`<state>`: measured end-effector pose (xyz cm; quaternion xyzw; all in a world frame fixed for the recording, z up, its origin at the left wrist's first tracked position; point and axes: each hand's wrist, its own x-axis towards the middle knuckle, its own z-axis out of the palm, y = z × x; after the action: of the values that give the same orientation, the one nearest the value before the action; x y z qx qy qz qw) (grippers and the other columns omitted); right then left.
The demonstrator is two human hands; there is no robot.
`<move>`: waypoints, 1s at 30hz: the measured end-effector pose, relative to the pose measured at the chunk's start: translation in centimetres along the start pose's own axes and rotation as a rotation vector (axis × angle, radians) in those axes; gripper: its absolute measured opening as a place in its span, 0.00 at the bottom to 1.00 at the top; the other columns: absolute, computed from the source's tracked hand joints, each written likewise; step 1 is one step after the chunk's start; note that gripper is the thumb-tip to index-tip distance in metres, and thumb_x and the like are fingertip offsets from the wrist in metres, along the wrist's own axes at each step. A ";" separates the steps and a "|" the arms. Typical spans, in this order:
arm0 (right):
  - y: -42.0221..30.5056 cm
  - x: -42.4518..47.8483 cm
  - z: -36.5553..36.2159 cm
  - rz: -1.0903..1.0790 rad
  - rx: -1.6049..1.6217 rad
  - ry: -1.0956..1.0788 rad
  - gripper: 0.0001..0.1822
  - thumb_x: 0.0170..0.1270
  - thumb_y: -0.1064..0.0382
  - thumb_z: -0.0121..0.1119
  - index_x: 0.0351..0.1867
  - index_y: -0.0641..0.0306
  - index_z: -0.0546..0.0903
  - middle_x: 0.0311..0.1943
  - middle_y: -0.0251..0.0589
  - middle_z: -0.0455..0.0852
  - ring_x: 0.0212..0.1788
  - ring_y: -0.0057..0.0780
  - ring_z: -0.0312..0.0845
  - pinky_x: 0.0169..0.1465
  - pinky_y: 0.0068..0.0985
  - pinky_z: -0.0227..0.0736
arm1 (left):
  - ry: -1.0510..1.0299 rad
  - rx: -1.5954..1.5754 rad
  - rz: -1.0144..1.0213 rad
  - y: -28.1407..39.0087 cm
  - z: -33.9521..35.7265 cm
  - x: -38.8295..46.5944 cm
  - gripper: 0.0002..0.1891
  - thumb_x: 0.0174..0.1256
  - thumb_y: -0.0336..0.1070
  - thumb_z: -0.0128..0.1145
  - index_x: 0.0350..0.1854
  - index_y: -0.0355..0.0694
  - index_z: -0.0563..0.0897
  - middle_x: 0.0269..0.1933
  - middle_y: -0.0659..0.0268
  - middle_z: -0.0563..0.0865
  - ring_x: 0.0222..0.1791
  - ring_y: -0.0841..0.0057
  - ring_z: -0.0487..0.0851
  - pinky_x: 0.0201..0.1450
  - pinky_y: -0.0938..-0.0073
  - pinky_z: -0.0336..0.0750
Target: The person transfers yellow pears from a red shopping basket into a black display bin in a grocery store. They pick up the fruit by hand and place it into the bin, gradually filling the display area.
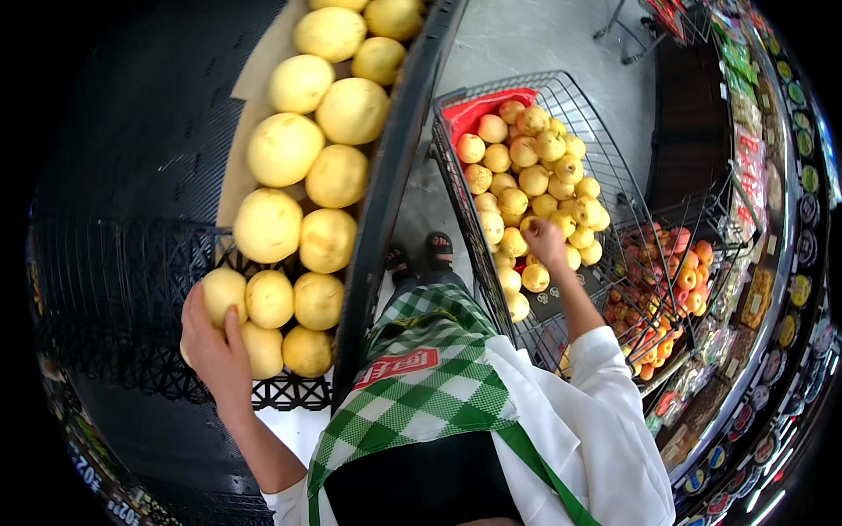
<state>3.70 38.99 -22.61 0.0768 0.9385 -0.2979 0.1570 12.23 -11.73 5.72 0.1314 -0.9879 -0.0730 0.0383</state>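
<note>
My left hand (216, 347) curls its fingers and thumb around a round yellow fruit (222, 296), probably a pear, at the near left corner of the display. More yellow fruit (270, 299) sits against it in rows on a black plastic lattice (289, 393). To the right, my right hand (547, 244) is in a black wire shopping cart (602, 138), among a heap of similar yellow fruit (534, 179). Its fingers are bent against one partly hidden fruit (528, 224); whether they grip it is unclear.
A dark rail (388, 171) edges the display, between the fruit rows and the cart. Brown cardboard (253, 112) lines the far rows. Red-orange apples (687, 279) fill a second wire basket beyond the cart. Packaged-goods shelves (750, 217) curve along the right; another cart (664, 20) stands farther off.
</note>
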 end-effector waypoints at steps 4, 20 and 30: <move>7.7 -5.4 7.6 0.099 -0.288 -0.414 0.26 0.55 0.53 0.67 0.54 0.63 0.82 0.49 0.58 0.83 0.52 0.50 0.82 0.56 0.41 0.78 | 0.000 0.020 -0.020 0.2 0.8 -0.3 0.23 0.72 0.32 0.56 0.67 0.32 0.71 0.62 0.47 0.77 0.60 0.51 0.77 0.61 0.56 0.71; 6.6 -5.3 5.4 0.255 0.001 -0.426 0.49 0.41 0.49 0.78 0.67 0.62 0.68 0.60 0.57 0.77 0.58 0.51 0.79 0.57 0.37 0.78 | -0.003 0.101 -0.041 0.5 1.5 0.3 0.25 0.74 0.38 0.55 0.67 0.29 0.70 0.61 0.46 0.77 0.59 0.52 0.77 0.62 0.59 0.71; -5.7 -5.4 -10.1 -0.001 1.541 -0.493 0.61 0.41 0.59 0.80 0.77 0.63 0.54 0.67 0.49 0.71 0.67 0.43 0.71 0.69 0.38 0.68 | 0.086 -0.056 -0.109 -1.3 2.2 -1.3 0.28 0.63 0.33 0.64 0.64 0.27 0.72 0.61 0.42 0.78 0.61 0.47 0.75 0.67 0.55 0.67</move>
<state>4.95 40.01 -9.93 0.0951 0.4077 -0.8695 0.2623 13.58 -12.36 3.26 0.1867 -0.9743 -0.0967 0.0804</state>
